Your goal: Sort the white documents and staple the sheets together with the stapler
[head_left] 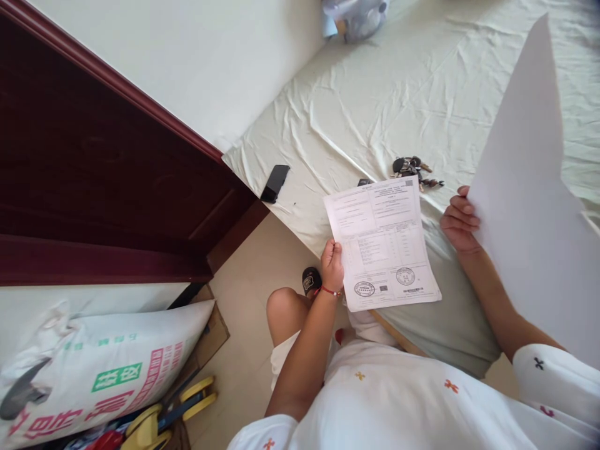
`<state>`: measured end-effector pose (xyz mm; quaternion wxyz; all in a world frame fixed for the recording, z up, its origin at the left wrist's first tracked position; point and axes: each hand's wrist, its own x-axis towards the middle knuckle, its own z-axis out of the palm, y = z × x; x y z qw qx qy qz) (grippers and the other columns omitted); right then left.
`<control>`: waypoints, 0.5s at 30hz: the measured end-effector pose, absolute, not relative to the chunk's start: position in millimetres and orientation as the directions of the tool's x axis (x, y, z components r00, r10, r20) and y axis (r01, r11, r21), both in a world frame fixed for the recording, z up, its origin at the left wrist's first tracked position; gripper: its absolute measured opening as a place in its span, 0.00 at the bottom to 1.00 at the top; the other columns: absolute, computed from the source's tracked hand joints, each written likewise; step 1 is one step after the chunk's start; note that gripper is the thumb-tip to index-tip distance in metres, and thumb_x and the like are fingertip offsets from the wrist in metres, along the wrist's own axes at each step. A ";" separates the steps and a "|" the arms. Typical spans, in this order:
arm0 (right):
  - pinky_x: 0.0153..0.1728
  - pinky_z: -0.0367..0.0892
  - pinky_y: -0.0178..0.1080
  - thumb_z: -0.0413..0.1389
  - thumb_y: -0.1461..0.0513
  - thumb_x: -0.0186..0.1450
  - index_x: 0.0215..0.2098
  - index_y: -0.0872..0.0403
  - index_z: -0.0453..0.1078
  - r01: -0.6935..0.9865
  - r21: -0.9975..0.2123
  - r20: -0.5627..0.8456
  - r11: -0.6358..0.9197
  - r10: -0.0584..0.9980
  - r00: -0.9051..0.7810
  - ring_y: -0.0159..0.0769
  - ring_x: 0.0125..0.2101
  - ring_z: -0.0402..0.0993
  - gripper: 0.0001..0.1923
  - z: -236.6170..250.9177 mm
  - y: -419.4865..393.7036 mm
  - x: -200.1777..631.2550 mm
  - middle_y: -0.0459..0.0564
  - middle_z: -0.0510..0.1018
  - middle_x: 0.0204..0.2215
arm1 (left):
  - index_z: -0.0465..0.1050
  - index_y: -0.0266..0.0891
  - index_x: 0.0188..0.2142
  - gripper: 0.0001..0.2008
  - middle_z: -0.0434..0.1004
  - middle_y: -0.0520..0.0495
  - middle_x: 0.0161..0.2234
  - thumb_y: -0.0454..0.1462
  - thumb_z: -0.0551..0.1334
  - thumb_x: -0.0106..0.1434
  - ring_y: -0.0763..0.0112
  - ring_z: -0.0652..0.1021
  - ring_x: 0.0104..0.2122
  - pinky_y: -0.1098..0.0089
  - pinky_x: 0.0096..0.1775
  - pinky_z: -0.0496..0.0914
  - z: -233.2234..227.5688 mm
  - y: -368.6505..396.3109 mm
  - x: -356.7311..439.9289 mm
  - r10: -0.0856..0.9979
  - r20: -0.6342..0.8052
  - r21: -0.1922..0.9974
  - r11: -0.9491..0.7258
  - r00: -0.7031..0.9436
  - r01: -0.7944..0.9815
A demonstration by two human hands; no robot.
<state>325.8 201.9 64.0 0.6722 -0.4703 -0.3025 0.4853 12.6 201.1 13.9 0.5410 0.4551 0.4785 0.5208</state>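
My left hand (332, 267) pinches the left edge of a stack of printed documents (384, 244). The top sheet carries a table and oval and round stamps; its text is too small to read. My right hand (461, 220) grips the left edge of a large white sheet of paper (520, 187), lifted and bent over at the right. The face of that sheet turned to me looks blank. Just beyond the documents, a bunch of keys (412, 167) lies on the pale bed sheet (337, 125). Part of a small black object shows behind the documents' top edge.
A black phone (275, 184) lies near the bed's left corner. Farther back stands a clear plastic bag (359, 19) with things inside. A dark red wooden door (107, 137) is at the left. Below it, a large white printed sack (107, 369) leans beside a yellow-wheeled object (197, 397) on the floor.
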 end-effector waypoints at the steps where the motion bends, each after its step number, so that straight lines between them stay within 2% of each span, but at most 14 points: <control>1: 0.22 0.24 0.31 0.40 0.59 0.68 0.31 0.50 0.57 -0.409 -0.911 -0.092 0.063 0.933 0.348 0.20 0.20 0.28 0.10 67.2 201.0 323.9 0.31 0.43 0.23 | 0.77 0.42 0.43 0.21 0.83 0.47 0.40 0.56 0.65 0.69 0.67 0.80 0.38 0.67 0.43 0.74 13.4 201.2 12.1 0.999 -0.039 0.992 0.039 0.001 -0.123; 5: 0.21 0.23 0.31 0.42 0.59 0.67 0.32 0.50 0.60 -0.528 -0.848 -0.157 0.040 0.934 0.322 0.21 0.19 0.28 0.08 69.6 203.0 321.4 0.31 0.44 0.21 | 0.77 0.42 0.42 0.19 0.82 0.49 0.38 0.56 0.64 0.70 0.67 0.79 0.38 0.67 0.43 0.74 11.8 201.2 10.0 0.999 -0.033 0.996 0.033 -0.006 -0.081; 10: 0.18 0.21 0.31 0.46 0.58 0.65 0.31 0.48 0.61 -0.537 -0.835 -0.041 0.125 0.957 0.287 0.22 0.17 0.27 0.07 61.1 206.4 324.2 0.31 0.45 0.20 | 0.77 0.43 0.42 0.21 0.82 0.48 0.38 0.57 0.64 0.69 0.65 0.80 0.39 0.67 0.44 0.75 11.4 201.4 9.4 0.999 -0.042 0.998 0.040 -0.032 -0.045; 15: 0.15 0.20 0.29 0.52 0.58 0.66 0.33 0.49 0.67 -0.623 -0.762 0.021 0.178 0.968 0.251 0.23 0.17 0.26 0.06 51.1 208.3 327.1 0.32 0.47 0.19 | 0.77 0.43 0.43 0.21 0.82 0.47 0.39 0.57 0.65 0.68 0.64 0.81 0.40 0.66 0.45 0.75 10.1 201.5 9.8 0.998 -0.053 0.997 0.051 -0.039 -0.051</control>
